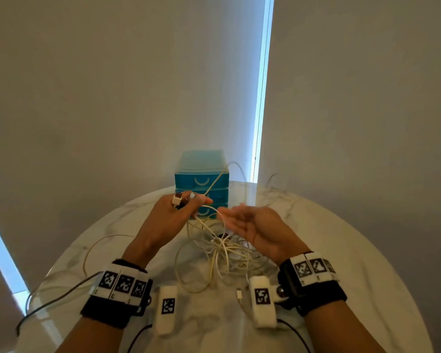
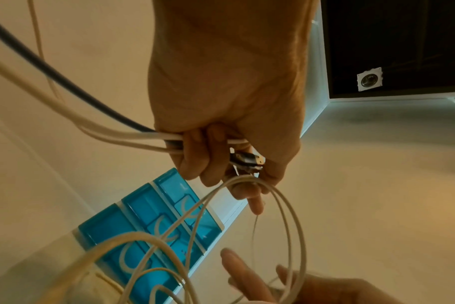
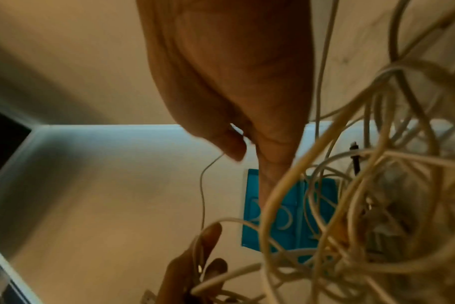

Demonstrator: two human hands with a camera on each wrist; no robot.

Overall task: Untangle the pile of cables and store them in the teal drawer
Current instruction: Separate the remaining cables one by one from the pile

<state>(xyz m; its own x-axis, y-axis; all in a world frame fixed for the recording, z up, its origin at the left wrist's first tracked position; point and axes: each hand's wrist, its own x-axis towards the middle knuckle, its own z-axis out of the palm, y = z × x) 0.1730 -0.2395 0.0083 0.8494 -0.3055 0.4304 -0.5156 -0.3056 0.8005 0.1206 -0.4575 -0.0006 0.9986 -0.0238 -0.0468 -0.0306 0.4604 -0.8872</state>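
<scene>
A tangle of white cables (image 1: 227, 253) lies on the round marble table (image 1: 341, 250), just under both raised hands. My left hand (image 1: 178, 207) grips a bundle of cable ends, white and one dark, with their plugs (image 2: 247, 160) sticking out past the fingers. A thin white cable (image 3: 201, 191) runs from it to my right hand (image 1: 242, 220), which pinches it between thumb and straight fingers. The teal drawer unit (image 1: 201, 179) stands behind the hands at the table's far edge, its three drawers closed; it also shows in the left wrist view (image 2: 148, 207) and right wrist view (image 3: 286, 205).
A loose white plug (image 1: 239, 294) lies on the table in front of the pile. A dark cable (image 1: 56, 299) and a thin loop (image 1: 99, 245) trail over the table's left edge. More thin cable (image 1: 278, 189) lies at the back right, against the wall.
</scene>
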